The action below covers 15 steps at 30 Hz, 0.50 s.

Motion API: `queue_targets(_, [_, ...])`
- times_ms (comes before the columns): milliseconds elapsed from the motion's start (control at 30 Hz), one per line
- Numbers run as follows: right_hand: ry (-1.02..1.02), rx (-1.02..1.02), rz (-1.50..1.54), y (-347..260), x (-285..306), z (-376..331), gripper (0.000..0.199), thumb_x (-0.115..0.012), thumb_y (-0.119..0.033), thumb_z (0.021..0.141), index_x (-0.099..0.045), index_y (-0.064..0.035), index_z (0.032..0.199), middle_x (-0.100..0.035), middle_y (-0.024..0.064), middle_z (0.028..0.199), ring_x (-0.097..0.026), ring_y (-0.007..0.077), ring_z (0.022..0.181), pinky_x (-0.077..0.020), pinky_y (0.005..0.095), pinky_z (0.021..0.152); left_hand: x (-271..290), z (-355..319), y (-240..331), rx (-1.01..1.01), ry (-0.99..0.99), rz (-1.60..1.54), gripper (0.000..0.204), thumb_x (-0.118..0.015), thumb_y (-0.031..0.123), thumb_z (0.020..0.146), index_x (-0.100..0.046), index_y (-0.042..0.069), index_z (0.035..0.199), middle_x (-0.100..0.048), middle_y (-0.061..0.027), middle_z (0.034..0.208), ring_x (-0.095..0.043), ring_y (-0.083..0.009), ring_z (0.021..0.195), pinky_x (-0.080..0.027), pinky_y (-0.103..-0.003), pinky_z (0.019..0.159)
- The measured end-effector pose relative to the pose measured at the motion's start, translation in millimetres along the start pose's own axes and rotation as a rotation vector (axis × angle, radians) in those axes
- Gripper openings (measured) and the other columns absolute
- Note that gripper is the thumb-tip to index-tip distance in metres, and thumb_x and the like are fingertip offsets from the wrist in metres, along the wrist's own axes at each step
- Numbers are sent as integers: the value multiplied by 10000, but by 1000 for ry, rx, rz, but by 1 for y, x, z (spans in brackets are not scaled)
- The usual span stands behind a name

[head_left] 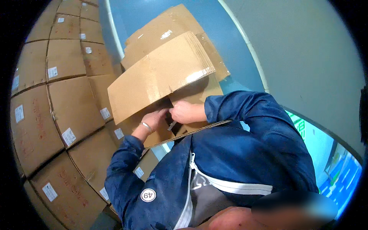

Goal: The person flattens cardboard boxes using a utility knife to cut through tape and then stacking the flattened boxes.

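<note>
In front of my body stands a brown cardboard box (161,76), its broad far flap raised and leaning away from me. Both my hands reach down behind that flap, close together over a dark gap in the box. My left hand (153,120), with a bracelet at the wrist, has its fingers drawn together toward the gap. Beside it my right hand (186,112) is curled closed, its knuckles almost touching the left fingertips. Whatever the fingers grip is hidden. A small pale strip (172,125) shows just below them. The near cardboard edge (188,137) lies against my jacket.
On the left rise stacked closed cartons (74,101) with white labels. Further cardboard (168,25) lies beyond the box on the blue floor (230,42). A grey wall or panel (306,57) borders the right side, with a pale line along the floor.
</note>
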State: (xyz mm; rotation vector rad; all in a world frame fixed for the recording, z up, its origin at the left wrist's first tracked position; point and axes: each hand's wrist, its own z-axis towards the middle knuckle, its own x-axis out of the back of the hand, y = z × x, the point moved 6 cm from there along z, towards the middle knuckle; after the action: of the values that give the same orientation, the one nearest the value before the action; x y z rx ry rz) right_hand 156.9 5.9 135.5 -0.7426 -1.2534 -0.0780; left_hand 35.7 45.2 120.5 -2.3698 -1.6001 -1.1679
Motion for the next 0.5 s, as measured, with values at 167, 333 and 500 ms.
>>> queue_targets(167, [52,-87,57,10,16,-24,156,-586,-184,703,-651,-53,650,-625,119,712,-625,276,636,-498,393,545,-17,35,-1,79,-79,377,385,-392,443,909,-570,182,1129,-635,-158,983,-622,-315,872,-509,-411,698])
queue_targets(333, [-1,-117,84,19,68,-39,160,-672,-217,644,-638,-60,637,-619,92,728,-626,282,648,-497,400,550,6,25,20,128,297,343,369,-431,450,882,-640,157,966,-656,-126,837,-636,-312,769,-512,-418,665])
queue_targets(500, [239,-6,53,15,143,-44,161,-707,-229,627,-619,-96,646,-576,52,723,-616,272,668,-498,392,558,69,-8,37,221,461,293,305,-596,246,779,-580,92,1041,-459,-64,1185,-522,-316,963,-505,-426,763])
